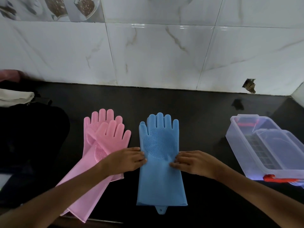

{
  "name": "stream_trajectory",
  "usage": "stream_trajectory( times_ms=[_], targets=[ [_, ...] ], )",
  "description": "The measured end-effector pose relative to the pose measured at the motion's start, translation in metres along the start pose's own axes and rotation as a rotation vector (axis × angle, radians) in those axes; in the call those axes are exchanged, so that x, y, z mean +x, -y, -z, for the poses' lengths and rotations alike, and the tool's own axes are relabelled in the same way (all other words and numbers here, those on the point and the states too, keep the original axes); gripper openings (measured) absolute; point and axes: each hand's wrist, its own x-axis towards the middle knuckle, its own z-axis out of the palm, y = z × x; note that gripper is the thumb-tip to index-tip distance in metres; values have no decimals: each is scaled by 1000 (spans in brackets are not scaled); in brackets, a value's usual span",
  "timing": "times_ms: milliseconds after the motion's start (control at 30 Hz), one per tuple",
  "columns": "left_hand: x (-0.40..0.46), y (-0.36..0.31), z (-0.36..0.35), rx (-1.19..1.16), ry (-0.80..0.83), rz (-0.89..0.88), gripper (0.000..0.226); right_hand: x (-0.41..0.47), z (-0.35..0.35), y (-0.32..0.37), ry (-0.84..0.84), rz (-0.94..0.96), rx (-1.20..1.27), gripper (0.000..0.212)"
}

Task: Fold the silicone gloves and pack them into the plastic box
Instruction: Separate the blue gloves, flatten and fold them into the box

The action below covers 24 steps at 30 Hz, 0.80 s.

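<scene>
Counter (197, 112) is black and glossy, running under a marble-tile wall (164, 55); dark bags or clothes (29, 137) piled far left. Plastic box (246, 153) sits at the right end, clear, lid off or open, red latch (279, 179) at its near edge, something gridded inside that I can't identify. Pink gloves (105, 142) lie crossed one over the other left of centre, unfolded. Blue glove (160, 162) lies flat in the middle, palm bristles up, fingers toward the wall, cuff toward the person, small hang tab at the cuff edge; looks like one glove, can't tell if a second lies under it. Left hand (125, 160) pinches the blue glove's left edge at the wrist, fingers together; right hand (194, 162) pinches the right edge at the same height. Judgement: first fold is just starting, nothing packed yet. To do it well, lift both edges evenly, bring the finger half over the cuff, line up the side edges, then press the crease flat, since silicone will probably spring back and grip the counter
</scene>
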Motion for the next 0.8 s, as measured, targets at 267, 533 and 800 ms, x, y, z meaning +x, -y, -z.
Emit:
stream_trajectory(
  times_ms=[267,533,800],
  targets=[
    [2,6,-16,57,-76,38,34,7,-2,-6,7,-149,119,21],
    [33,-13,-16,-361,-210,887,25,29,-12,-1,-157,-784,561,8],
    [67,22,-26,-640,-2,1501,20,65,-17,-15,-24,-1091,430,27]
  ],
)
